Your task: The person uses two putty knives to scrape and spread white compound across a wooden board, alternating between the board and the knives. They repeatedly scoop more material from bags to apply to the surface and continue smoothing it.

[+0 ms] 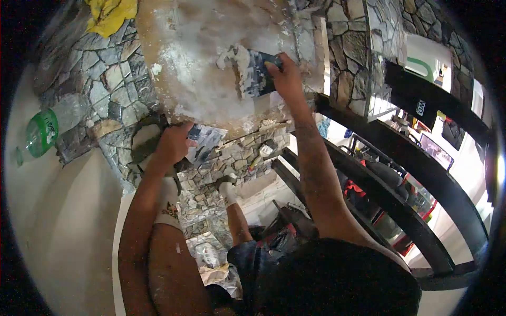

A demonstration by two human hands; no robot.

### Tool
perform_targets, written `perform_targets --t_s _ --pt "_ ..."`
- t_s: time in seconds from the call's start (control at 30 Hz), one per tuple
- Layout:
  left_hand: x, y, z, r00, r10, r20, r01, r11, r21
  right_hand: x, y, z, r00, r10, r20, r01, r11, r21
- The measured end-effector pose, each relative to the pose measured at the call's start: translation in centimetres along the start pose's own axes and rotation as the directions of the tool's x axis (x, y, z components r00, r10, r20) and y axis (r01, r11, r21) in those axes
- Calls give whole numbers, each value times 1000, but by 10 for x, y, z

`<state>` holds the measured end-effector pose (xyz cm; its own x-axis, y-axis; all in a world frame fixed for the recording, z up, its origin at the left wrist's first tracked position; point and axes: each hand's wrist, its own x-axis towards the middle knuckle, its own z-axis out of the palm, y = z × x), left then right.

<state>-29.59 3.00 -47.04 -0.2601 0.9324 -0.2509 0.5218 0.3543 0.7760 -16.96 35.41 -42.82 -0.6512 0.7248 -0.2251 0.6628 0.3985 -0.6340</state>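
Item one: our right hand [284,73], fingers curled tight around the handle end of a dark putty knife [258,73], whose blade lies flat against the plastered patch [205,63]. A lump of white filler [232,55] sits at the blade's far edge, near the middle of the patch.

Item two: our left hand [171,145], clenched around a second flat trowel [203,142] smeared with white filler, held just below the lower edge of the plastered patch.

Item three: stone-pattern wall covering [100,89], surrounding the patch on its left, right and lower sides.

Item four: a green plastic bottle [42,131], at the left edge of the stone pattern, well apart from both hands.

Item five: a yellow cloth [108,13], at the top edge, beside the patch's upper left corner.

Item six: a black railing [400,205], running down the right side.
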Motion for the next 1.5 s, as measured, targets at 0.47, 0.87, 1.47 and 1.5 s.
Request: perform_targets --t_s 0.47,0.87,1.47,1.5 --pt "-5 11 -1 999 -52 -9 53 991 120 -60 135 -49 1000 26 -5 -22 919 394" --pt "-2 0 5 991 -128 37 124 987 100 -64 132 -28 937 -224 -268 232 973 -1" --pt "2 3 -3 1000 25 15 -27 991 129 -56 115 -15 992 -49 -117 56 997 58" --pt "1 0 1 998 54 -15 -52 992 119 -54 117 -19 997 -8 -81 7 1000 -14"
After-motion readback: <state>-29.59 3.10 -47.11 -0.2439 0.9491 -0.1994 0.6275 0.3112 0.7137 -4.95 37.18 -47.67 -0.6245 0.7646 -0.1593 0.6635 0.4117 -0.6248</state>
